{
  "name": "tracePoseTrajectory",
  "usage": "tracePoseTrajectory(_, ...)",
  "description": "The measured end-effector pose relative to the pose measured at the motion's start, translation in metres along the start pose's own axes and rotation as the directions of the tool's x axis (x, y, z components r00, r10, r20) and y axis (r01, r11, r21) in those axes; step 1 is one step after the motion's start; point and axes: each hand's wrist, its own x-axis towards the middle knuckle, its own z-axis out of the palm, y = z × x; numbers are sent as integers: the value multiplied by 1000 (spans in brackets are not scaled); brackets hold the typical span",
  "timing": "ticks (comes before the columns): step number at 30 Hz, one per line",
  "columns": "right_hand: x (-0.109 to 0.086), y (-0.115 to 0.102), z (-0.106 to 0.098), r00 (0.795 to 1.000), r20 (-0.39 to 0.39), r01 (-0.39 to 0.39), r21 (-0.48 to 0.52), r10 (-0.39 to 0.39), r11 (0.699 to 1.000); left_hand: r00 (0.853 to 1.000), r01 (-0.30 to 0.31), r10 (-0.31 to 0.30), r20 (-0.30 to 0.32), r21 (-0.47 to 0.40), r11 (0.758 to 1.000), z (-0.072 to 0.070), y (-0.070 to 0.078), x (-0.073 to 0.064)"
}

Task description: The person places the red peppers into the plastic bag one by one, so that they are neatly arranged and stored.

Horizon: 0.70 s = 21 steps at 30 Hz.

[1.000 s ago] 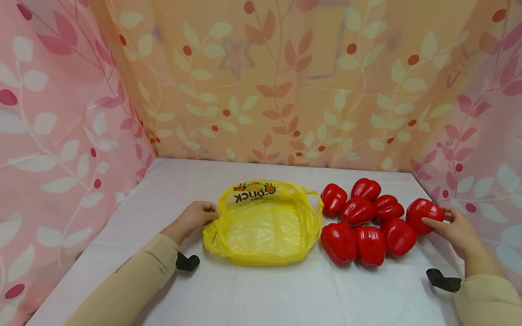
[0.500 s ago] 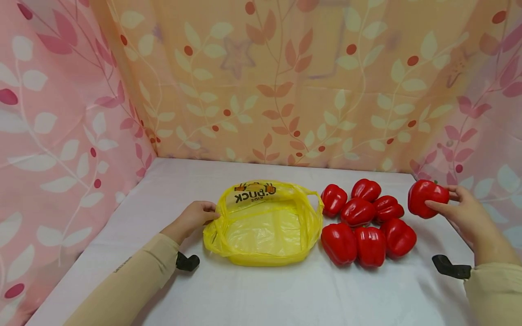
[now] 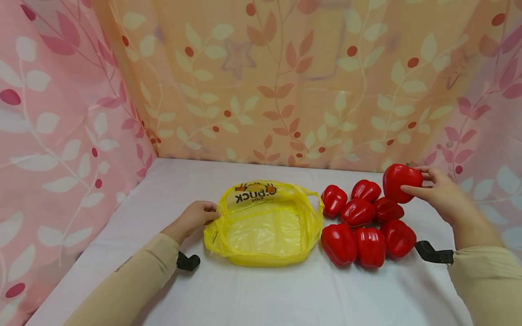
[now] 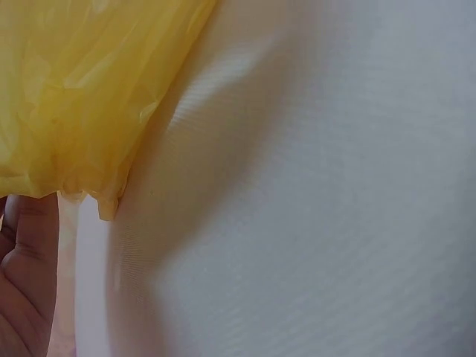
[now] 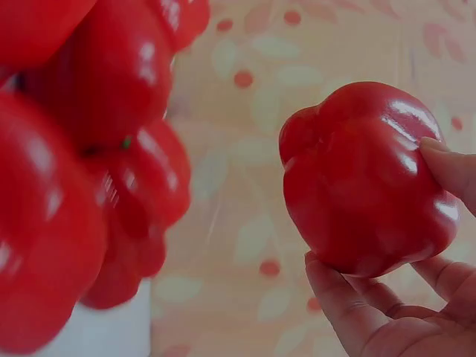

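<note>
A red bell pepper (image 3: 399, 182) with a short green stem is held up by my right hand (image 3: 436, 188), thumb on the near side and fingers behind. In the right wrist view the same pepper (image 5: 364, 182) sits between thumb and fingertips, raised off the table. My left hand (image 3: 198, 213) pinches the left edge of a yellow plastic bag (image 3: 263, 231), which lies with its mouth spread wide and printed lettering on its back wall. The left wrist view shows the bag's gathered edge (image 4: 97, 111) at the fingers.
Several more red peppers (image 3: 370, 246) lie grouped on the white tablecloth (image 3: 285, 294), just right of the bag and below the held pepper. Floral curtains (image 3: 277, 90) enclose the table at the back and both sides. Black camera mounts (image 3: 434, 252) stick out from both wrists.
My right hand has lifted the pepper from the right end of the group, then carried it up and left over the others. The left hand and the bag have stayed in place.
</note>
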Motion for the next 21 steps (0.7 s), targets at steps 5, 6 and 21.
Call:
tracePoseTrajectory(5,7,-26,15,998,21,66,21,-67,998,1000,2,-2,0,2,1000,0,1,0)
tracePoseTrajectory(6,8,-31,18,997,26,69,25,-70,997,1000,3,-3,-1,0,1000,0,1,0)
tracePoseTrajectory(21,28,-97,77,976,131,162,113,-176,980,1000,8,-8,-1,-10,1000,0,0,1)
